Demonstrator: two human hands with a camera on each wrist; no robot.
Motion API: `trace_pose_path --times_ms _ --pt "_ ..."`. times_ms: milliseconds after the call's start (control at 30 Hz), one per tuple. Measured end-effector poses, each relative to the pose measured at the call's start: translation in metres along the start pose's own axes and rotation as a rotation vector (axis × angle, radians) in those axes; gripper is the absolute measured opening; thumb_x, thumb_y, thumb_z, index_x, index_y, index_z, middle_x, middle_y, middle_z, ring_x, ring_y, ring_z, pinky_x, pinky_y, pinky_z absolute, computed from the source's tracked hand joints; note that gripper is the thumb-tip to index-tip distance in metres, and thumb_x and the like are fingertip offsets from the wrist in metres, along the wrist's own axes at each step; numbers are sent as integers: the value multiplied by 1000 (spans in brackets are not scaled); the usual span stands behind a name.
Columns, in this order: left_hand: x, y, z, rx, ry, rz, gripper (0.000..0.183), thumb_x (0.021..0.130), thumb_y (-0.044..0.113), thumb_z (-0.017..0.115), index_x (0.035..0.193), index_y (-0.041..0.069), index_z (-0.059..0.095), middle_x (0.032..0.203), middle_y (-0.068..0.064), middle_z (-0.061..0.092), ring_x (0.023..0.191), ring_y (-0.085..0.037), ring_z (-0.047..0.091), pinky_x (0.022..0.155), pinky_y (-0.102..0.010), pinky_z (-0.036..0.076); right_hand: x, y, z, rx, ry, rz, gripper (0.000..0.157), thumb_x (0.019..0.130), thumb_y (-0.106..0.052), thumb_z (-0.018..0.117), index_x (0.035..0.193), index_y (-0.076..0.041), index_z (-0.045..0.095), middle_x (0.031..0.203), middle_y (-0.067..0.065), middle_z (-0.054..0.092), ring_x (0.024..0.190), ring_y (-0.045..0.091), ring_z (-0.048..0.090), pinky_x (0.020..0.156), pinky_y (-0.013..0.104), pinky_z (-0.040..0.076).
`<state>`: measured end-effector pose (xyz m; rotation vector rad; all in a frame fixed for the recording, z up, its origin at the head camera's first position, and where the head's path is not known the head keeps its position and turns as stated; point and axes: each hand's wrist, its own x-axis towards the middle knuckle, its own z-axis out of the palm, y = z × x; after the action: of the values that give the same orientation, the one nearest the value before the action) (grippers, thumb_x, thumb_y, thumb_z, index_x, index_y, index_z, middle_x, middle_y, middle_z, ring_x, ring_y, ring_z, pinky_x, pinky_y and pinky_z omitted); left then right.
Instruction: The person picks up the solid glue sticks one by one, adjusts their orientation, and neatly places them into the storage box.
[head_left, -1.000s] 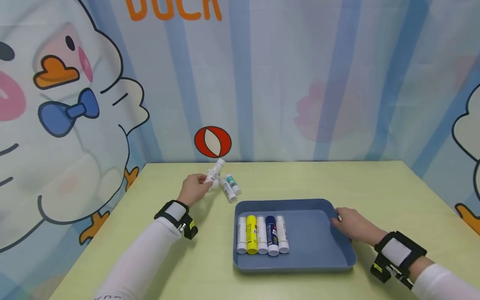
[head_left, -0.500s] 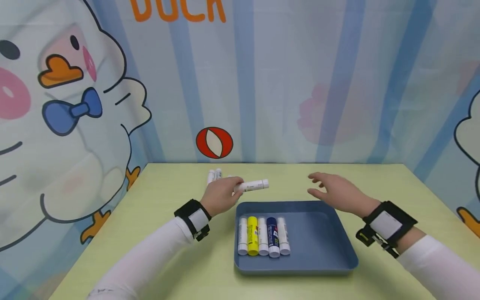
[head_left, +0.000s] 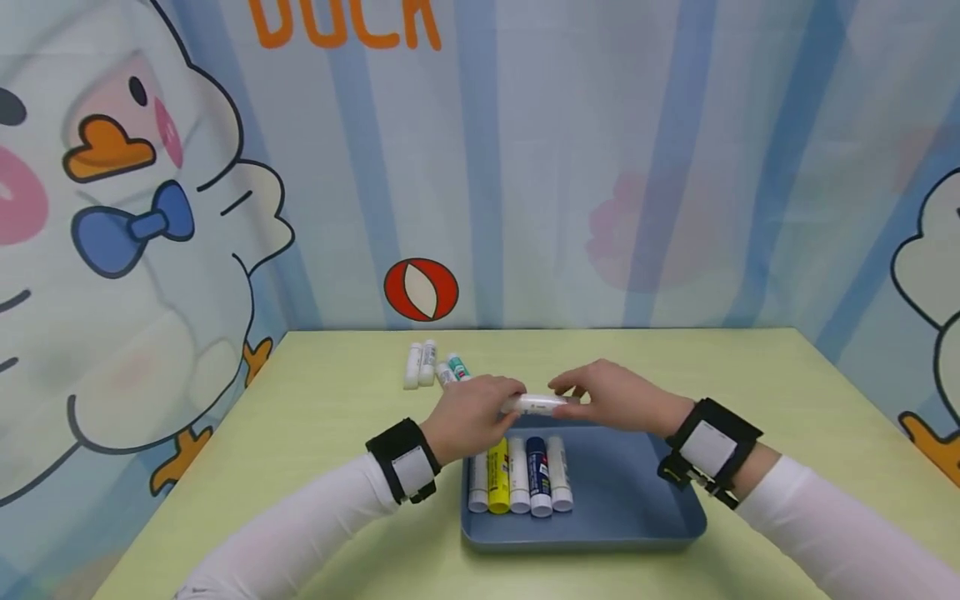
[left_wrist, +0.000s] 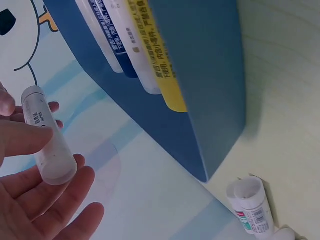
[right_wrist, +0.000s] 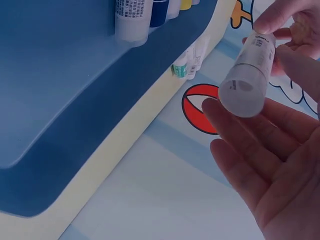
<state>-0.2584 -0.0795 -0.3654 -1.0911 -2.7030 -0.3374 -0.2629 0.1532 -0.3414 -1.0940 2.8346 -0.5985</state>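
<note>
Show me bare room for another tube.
Free: right side of the blue rectangular tray, beside its rightmost white cylindrical tube; pale-green tabletop behind the right hand. Crowded: the tray's left, and the tabletop behind the left hand, where loose white cylindrical tubes cluster.

Through the head camera I saw a white cylindrical glue stick [head_left: 540,405], dark print on its side, held nearly level near the blue tray's [head_left: 622,479] far rim.

The table [head_left: 720,360] here is pale yellow-green, bearing a blue tray [head_left: 630,479]. Between the tray's ten and eleven o'clock rest two white tubes [head_left: 428,363]; at their four o'clock, a white tube [head_left: 446,374] and a teal-banded one [head_left: 458,367], partly hidden.
</note>
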Motion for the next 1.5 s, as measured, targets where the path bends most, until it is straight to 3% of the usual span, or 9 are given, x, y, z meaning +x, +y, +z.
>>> trace_pose_path --times_ms 333,467,633,733,867,967,1100,1333,1500 --pt "0 6 2 -72 18 -32 30 92 23 68 119 11 63 108 -3 67 88 -16 58 67 -26 52 -5 2 3 -74 67 -71 22 88 -20 74 106 -8 72 90 -5 67 69 6 52 61 25 47" --pt "-7 -2 10 -107 -37 -126 38 93 29 67 126 10 60 116 -4 66 96 -17 61 76 -30 54 -18 4 7 -145 86 -24 23 86 -23 76 102 -8 72 86 -4 67 67 5 51 60 25 46" --pt "-27 -24 16 -72 -84 -311 37 91 29 70 117 5 60 96 -6 64 79 -17 59 62 -30 51 -46 14 7 -197 73 68 17 85 -27 75 90 -11 71 73 -9 59 58 6 45 53 25 39" --pt "-35 -36 19 -211 -165 -434 35 87 28 73 106 3 59 82 -5 61 67 -16 55 56 -29 48 -64 24 7 -240 60 119 16 85 -28 75 82 -14 68 65 -11 52 53 5 41 49 23 34" --pt "-35 -48 28 -539 -288 -606 33 87 26 74 99 2 54 73 -6 61 62 -16 60 54 -28 53 -85 36 11 -316 83 109 21 84 -24 75 71 -17 60 57 -12 43 49 4 35 46 23 28" --pt "-30 -52 36 -722 -318 -691 28 89 21 71 99 2 53 72 -9 65 58 -16 63 53 -30 56 -93 42 16 -365 118 93 28 81 -21 77 65 -18 54 55 -11 38 48 5 31 46 23 24" --pt "-25 -51 39 -814 -293 -718 18 89 8 68 96 0 54 69 -11 67 53 -14 62 52 -28 56 -93 41 26 -418 141 125 33 76 -17 79 63 -15 49 55 -6 37 49 8 31 45 25 26" --pt "-29 -51 33 -798 -243 -788 15 87 0 68 87 1 53 66 -10 64 48 -11 58 48 -22 53 -80 31 42 -555 207 84 37 66 -11 83 60 -13 46 53 -3 37 47 10 35 40 27 33" --pt "-28 -49 30 -803 -249 -777 15 86 -2 68 82 1 53 64 -10 64 47 -11 58 46 -21 52 -82 31 51 -614 177 60 44 65 -15 83 59 -15 39 50 -5 34 44 10 36 38 24 32"
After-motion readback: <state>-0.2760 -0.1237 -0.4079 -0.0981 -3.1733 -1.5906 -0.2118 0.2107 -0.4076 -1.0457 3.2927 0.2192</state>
